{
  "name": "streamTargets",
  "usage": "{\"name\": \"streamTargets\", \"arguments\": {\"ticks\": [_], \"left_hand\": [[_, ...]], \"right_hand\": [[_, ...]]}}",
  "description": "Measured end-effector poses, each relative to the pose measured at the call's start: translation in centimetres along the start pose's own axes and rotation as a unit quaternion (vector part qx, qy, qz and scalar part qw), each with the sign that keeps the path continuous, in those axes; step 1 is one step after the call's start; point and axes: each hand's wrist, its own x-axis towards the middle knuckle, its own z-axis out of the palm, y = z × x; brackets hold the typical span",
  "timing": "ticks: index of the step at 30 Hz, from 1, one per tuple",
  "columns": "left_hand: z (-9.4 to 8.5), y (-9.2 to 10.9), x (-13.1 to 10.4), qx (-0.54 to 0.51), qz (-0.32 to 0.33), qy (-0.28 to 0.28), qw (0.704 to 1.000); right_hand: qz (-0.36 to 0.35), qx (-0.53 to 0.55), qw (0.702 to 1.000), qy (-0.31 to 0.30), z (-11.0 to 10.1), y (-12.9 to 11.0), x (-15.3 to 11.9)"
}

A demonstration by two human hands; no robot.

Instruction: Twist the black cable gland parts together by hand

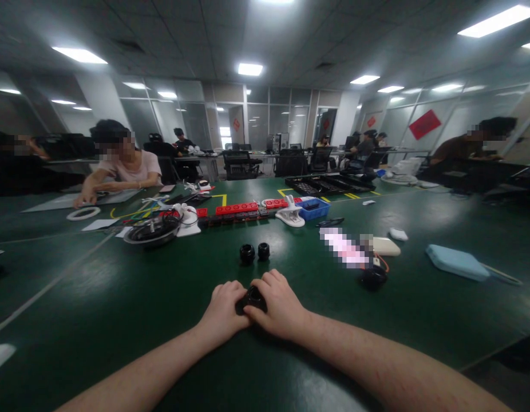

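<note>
Close in front of me, my left hand (225, 304) and my right hand (277, 302) meet around a small black fitting (254, 295) with a round opening on top. Both hands are closed on it from either side, and my fingers cover much of its body, so its exact kind does not show. Just beyond my fingers, two short black ring-shaped fittings (246, 254) (264, 250) stand upright on the green table (170, 337), a little apart from each other.
Across the table lie red strips (237, 208), a white stand (291, 213), a blue bin (313, 209) and a wheel-like coil (152, 230). To the right are a lit phone (343, 248), a black round object (374, 278) and a light-blue case (457, 262). A person (126, 166) works at far left.
</note>
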Motion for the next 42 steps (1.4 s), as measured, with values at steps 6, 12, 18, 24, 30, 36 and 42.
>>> {"name": "streamTargets", "arguments": {"ticks": [6,12,18,24,30,36,42], "left_hand": [[0.11,-0.04,-0.04,-0.002,-0.007,0.006,1.0],[0.08,0.04,-0.06,0.008,0.003,0.012,1.0],[0.18,0.05,0.16,0.022,0.007,0.012,1.0],[0.23,0.08,0.21,0.028,0.007,0.009,1.0],[0.34,-0.21,0.19,0.027,0.015,0.013,0.999],[0.55,-0.54,0.42,0.037,0.027,0.016,0.999],[0.25,-0.42,0.35,0.04,0.037,0.008,0.998]], "right_hand": [[0.001,-0.015,1.0,0.0,0.22,0.2,-0.01],[-0.003,-0.016,1.0,-0.002,0.12,0.21,-0.01],[-0.002,-0.021,1.0,-0.008,0.02,0.1,0.08],[-0.003,-0.038,0.999,-0.007,0.18,0.12,0.09],[-0.006,-0.031,0.999,-0.003,0.05,0.09,0.14],[-0.007,-0.029,0.999,-0.014,-0.23,-0.05,0.19],[-0.044,-0.021,0.999,-0.024,-0.62,-0.21,0.48]]}}
